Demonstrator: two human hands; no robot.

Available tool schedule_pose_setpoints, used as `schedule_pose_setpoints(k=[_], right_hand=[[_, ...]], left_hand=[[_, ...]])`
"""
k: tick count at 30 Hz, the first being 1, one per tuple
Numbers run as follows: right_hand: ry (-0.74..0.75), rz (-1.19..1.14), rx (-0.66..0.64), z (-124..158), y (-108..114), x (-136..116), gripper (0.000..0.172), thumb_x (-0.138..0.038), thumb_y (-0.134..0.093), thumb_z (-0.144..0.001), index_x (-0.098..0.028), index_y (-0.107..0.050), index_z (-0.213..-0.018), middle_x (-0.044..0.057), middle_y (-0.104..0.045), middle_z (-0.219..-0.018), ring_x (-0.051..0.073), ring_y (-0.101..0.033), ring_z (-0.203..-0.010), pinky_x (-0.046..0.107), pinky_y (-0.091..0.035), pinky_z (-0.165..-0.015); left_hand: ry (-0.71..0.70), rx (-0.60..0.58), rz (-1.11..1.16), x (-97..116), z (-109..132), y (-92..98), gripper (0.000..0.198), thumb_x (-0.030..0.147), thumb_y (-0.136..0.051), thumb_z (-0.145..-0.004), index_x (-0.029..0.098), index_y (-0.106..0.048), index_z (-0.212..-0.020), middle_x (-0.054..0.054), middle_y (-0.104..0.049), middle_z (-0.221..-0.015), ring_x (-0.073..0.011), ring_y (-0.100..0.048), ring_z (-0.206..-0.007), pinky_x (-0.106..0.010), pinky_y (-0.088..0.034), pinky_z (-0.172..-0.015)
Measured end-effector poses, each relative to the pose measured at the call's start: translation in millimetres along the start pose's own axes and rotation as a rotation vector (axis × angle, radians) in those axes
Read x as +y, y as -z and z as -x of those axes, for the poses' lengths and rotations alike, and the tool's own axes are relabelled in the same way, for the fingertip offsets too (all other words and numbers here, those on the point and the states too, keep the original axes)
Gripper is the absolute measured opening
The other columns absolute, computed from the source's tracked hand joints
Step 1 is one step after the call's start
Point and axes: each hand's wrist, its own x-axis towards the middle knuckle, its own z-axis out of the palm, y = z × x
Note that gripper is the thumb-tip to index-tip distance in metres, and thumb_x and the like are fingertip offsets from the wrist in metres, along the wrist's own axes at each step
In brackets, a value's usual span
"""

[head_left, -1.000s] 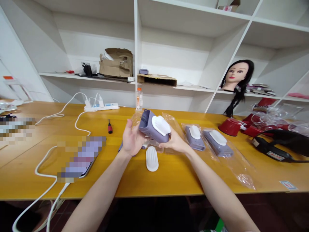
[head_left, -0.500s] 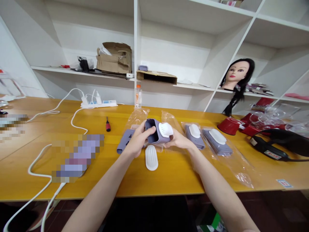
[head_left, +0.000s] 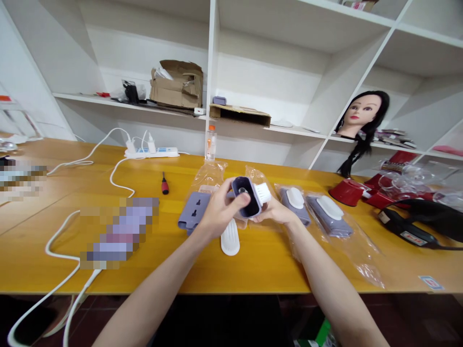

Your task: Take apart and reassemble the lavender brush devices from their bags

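Observation:
A hollow grey-purple plastic holder (head_left: pixel 247 208), with a white ribbed piece (head_left: pixel 263 193) on its right side, is held between both hands above the table. My left hand (head_left: pixel 220 207) grips its left side, the thumb reaching over the open end. Around the right side is my right hand (head_left: pixel 272 211), its fingers partly hidden behind the holder. Below them a white ribbed oval piece (head_left: pixel 230 239) lies on the table, its upper end covered by my left hand. Left of my hands rests a grey-purple plate (head_left: pixel 193 211) with keyhole slots.
Two bagged holders with white tops (head_left: pixel 295 198) lie to the right, near a black strapped device (head_left: pixel 405 226) and red parts (head_left: pixel 349 192). A screwdriver (head_left: pixel 165 185), a blurred-out phone with a cable and a power strip (head_left: pixel 162 153) are left. Shelves stand behind.
The holder has turned so that its open end faces me more, showing a round metallic part inside. My left thumb has shifted across the opening. The view has swung slightly left.

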Motion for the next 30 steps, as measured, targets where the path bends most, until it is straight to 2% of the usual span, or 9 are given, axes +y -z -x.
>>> schedule_pose_setpoints(k=[2,5,8,13,18,25,30], right_hand=[[0.016,0.020,0.008,-1.0,2.2,3.3,0.079,-0.018,-0.077,-0.052,-0.022,-0.045,-0.124,0.005,-0.062,-0.110,0.022,-0.060,-0.092,0.036,-0.052,-0.071],[0.051,0.057,0.005,-2.6,6.3,6.8,0.089,-0.012,-0.076,-0.050,-0.022,-0.039,-0.129,0.007,-0.056,-0.120,0.024,-0.054,-0.106,0.036,-0.048,-0.083],[0.069,0.177,0.034,-3.6,8.8,7.4,0.089,-0.006,-0.071,-0.049,-0.021,-0.038,-0.130,0.008,-0.048,-0.128,0.026,-0.045,-0.118,0.040,-0.040,-0.095],[0.088,0.372,0.084,-4.5,7.4,4.5,0.087,-0.006,-0.067,-0.049,-0.019,-0.037,-0.129,0.008,-0.041,-0.131,0.027,-0.038,-0.124,0.041,-0.025,-0.106],[0.126,0.494,0.139,-4.0,4.1,-0.5,0.083,-0.008,-0.066,-0.049,-0.016,-0.039,-0.128,0.009,-0.043,-0.124,0.026,-0.040,-0.120,0.040,-0.025,-0.106],[0.157,0.568,0.134,0.3,1.1,-7.6,0.083,-0.008,-0.068,-0.053,-0.017,-0.038,-0.129,0.010,-0.042,-0.121,0.026,-0.037,-0.121,0.042,-0.023,-0.107],[0.194,0.521,0.080,2.9,0.1,-13.4,0.089,-0.031,-0.078,-0.058,-0.021,-0.034,-0.135,0.010,-0.038,-0.127,0.026,-0.037,-0.122,0.044,-0.026,-0.106]], left_hand=[[0.050,0.053,0.019,-5.2,-3.8,3.8,0.027,0.040,-0.063,-0.072,0.020,-0.062,-0.089,-0.005,-0.065,-0.094,-0.0249,-0.057,-0.098,-0.034,-0.043,-0.086],[0.100,0.067,-0.052,-11.1,-8.6,8.1,0.019,0.026,-0.059,-0.072,0.020,-0.059,-0.090,-0.003,-0.063,-0.095,-0.0225,-0.056,-0.098,-0.035,-0.041,-0.088],[0.073,0.067,-0.118,-13.8,-11.7,11.2,0.030,0.011,-0.056,-0.062,0.019,-0.059,-0.091,-0.003,-0.063,-0.098,-0.0214,-0.056,-0.098,-0.034,-0.040,-0.089],[0.125,0.129,-0.018,-19.1,-13.2,13.8,0.044,0.011,-0.061,-0.056,0.019,-0.056,-0.099,-0.005,-0.064,-0.097,-0.0209,-0.058,-0.095,-0.032,-0.044,-0.083],[0.093,0.228,-0.022,-27.2,-13.0,13.0,0.053,0.006,-0.057,-0.052,0.017,-0.055,-0.104,-0.004,-0.065,-0.096,-0.0195,-0.059,-0.095,-0.029,-0.044,-0.082],[0.226,0.198,0.063,-32.7,-15.3,16.2,0.049,0.012,-0.060,-0.055,0.016,-0.060,-0.103,-0.005,-0.068,-0.094,-0.0232,-0.062,-0.090,-0.033,-0.047,-0.078],[0.162,0.125,0.098,-34.9,-15.7,20.3,0.045,0.013,-0.062,-0.055,0.015,-0.063,-0.101,-0.007,-0.068,-0.100,-0.0249,-0.059,-0.100,-0.034,-0.045,-0.085]])
